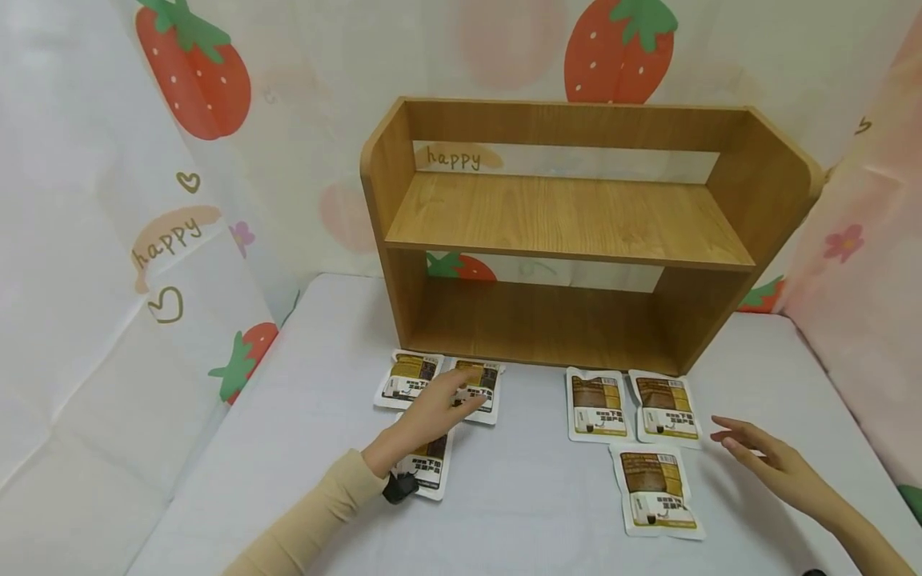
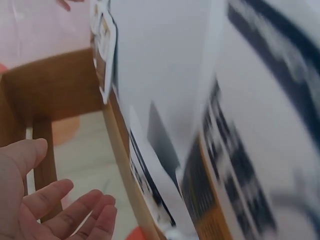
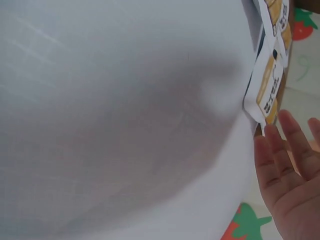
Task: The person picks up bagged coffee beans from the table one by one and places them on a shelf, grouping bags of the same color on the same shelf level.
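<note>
On the tabletop (image 1: 519,496), relaxed left hand (image 1: 432,412) hovered over sachets (image 1: 477,390) at nine o'clock; right hand (image 1: 774,464) lay released at three.

Soft, even light is filling the head view, bright without glare, and the picture is staying sharp enough that the print on the sauce packets (image 1: 595,404) is nearly legible. Faint shadows are lying under the left hand (image 1: 432,412) and beside the right hand (image 1: 767,460) on the bench (image 1: 533,512). The lower bay of the wooden shelf (image 1: 576,232) is sitting darker than its upper board. Straight lines are bowing slightly toward the edges. The left wrist view is smearing heavily with motion blur, its packet print streaking. The right wrist view is looking soft, a broad grey shadow spreading across the white cloth.
</note>
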Demonstrator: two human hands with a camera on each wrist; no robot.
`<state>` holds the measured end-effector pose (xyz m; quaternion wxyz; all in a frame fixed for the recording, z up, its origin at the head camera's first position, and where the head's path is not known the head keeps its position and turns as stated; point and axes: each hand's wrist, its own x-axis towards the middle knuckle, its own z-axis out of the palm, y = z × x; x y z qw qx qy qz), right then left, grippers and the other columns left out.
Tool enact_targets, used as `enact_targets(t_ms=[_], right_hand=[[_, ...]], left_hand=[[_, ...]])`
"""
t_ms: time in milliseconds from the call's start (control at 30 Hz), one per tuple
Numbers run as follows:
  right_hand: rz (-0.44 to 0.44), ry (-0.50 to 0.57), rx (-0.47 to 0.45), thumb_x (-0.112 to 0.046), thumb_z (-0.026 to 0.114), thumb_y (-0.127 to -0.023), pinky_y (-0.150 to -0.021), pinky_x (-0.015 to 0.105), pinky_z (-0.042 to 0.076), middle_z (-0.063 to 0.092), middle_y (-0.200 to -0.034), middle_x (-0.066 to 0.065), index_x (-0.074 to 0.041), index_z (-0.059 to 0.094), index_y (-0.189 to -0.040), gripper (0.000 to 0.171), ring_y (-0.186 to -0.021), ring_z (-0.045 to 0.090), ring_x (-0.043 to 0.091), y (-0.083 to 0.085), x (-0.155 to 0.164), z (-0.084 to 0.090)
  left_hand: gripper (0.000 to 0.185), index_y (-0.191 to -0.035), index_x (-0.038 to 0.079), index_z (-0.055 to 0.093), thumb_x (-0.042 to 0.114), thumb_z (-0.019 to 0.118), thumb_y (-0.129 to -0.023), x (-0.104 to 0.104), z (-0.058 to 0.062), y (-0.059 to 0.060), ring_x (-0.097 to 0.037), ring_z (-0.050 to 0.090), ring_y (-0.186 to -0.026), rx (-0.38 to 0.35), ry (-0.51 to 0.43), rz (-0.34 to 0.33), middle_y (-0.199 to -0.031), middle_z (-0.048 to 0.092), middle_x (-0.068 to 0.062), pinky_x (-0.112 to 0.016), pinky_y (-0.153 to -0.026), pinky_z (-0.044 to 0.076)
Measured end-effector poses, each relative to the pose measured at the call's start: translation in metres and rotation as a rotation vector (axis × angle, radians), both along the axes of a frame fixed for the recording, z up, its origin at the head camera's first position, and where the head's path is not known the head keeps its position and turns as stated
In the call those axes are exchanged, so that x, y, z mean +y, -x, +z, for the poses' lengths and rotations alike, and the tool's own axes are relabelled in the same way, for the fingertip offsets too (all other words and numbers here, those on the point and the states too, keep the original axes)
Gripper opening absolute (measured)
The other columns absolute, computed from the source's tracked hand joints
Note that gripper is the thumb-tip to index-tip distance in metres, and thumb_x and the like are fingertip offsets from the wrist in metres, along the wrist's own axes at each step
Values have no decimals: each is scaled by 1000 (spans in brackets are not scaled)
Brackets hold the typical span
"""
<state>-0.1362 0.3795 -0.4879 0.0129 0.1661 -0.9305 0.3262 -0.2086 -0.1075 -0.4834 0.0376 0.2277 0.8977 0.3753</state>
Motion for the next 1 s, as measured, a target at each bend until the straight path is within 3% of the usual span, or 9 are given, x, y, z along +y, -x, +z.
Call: enact_targets(t_ms=[167, 300, 400, 567, 1000], right_hand=[[37, 44, -87, -13, 46, -98, -69, 19, 51, 66, -106, 6, 0, 48, -129, 34, -93, 55, -9, -1, -2, -1], [75, 80, -150, -13, 44, -98, -69, 21, 51, 66, -107, 12, 1, 46, -131, 36, -89, 60, 0, -1, -4, -1], [101, 94, -176, -13, 45, -98, -66, 23, 51, 65, -107, 14, 1, 45, -131, 36, -87, 62, 4, -1, -6, -2], [141, 79, -219, -16, 50, -96, -63, 23, 50, 63, -109, 17, 0, 44, -132, 40, -87, 60, 2, -1, -7, -4], [232, 78, -384, -21, 58, -91, -69, 22, 49, 59, -113, 17, -2, 37, -138, 55, -92, 57, -2, 0, -11, -3]], left_hand=[[52, -135, 8, 47, 37, 55, -92, 14, -2, -5, -23, 50, -121, -41, -36, -43, -135, 50, -8, -37, -99, 42], [51, -133, 4, 49, 33, 56, -92, 26, -3, -9, -24, 58, -104, -89, -81, -82, -128, 54, -13, -35, -87, 50], [48, -131, 4, 51, 31, 57, -92, 36, -4, -12, -24, 59, -99, -87, -57, -120, -124, 58, -14, -31, -82, 50], [47, -130, 6, 52, 31, 59, -91, 53, -8, -19, -21, 60, -98, -105, 3, -177, -123, 59, -11, -22, -77, 49], [46, -130, 8, 52, 30, 59, -91, 85, -9, -32, -5, 57, -87, -161, 41, -297, -118, 61, -11, -15, -73, 46]])
